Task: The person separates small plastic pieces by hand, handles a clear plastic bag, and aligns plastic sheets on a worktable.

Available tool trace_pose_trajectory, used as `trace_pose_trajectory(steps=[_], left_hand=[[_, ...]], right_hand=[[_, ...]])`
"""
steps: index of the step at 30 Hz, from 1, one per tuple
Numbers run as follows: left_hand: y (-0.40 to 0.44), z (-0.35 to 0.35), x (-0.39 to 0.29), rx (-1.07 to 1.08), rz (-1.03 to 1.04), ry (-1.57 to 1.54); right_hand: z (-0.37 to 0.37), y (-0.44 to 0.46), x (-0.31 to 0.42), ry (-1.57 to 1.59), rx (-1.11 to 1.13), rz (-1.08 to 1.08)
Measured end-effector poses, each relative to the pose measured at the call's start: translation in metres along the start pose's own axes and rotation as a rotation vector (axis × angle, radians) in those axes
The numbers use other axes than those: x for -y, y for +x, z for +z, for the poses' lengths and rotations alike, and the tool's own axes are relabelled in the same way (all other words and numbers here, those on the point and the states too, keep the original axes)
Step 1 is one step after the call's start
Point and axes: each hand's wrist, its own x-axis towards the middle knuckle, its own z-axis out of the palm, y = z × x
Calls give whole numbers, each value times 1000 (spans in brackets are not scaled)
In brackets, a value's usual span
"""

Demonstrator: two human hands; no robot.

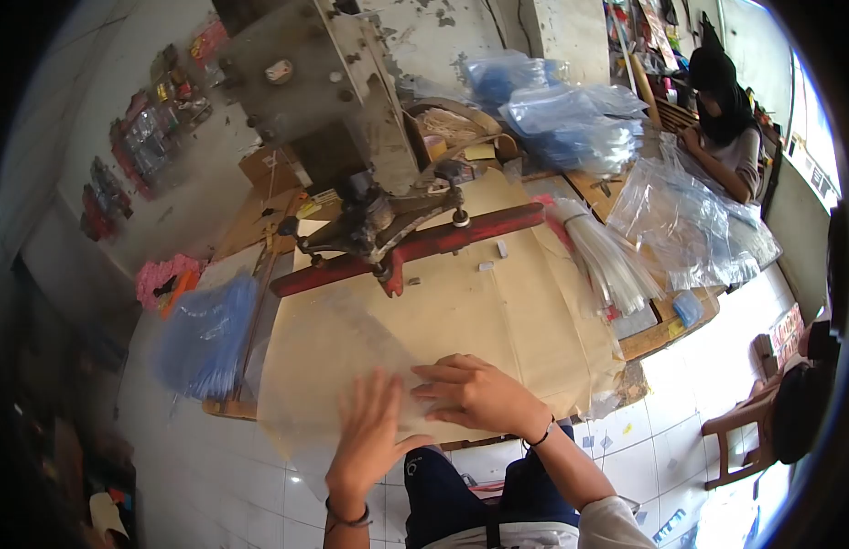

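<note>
A thin clear plastic sheet [337, 340] lies on the tan paper [543, 339] covering the worktable, its edges hard to make out. Over the sheet's right part, near the table's front edge, is my left hand [369, 425], blurred, with fingers spread. My right hand [470, 392] is just beside it, palm down, fingers stretched out toward the left. Neither appears to grip anything; whether the fingertips press on the plastic I cannot tell. Beyond both hands, a press machine's red bar [497, 222] spans the table.
Blue-tinted plastic sheets [209, 334] are stacked at the left. Clear plastic strips [607, 261] lie at the right, with piled plastic bags [571, 119] behind. Another person [728, 128] sits at the far right near clear plastic [685, 220]. A wooden stool [749, 425] stands on the floor.
</note>
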Motion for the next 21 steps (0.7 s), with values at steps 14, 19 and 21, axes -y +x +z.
trace_pose_trajectory(steps=[14,19,21], left_hand=[[-82,17,64,-248,-208,-162],[-49,11,73,-290,-169,-187],[-42,9,80,-279,-167,-205]], right_hand=[[7,1,-4,-59,38,15],[17,6,-10,-132,-16,67],[18,12,-8,-207,5,33]])
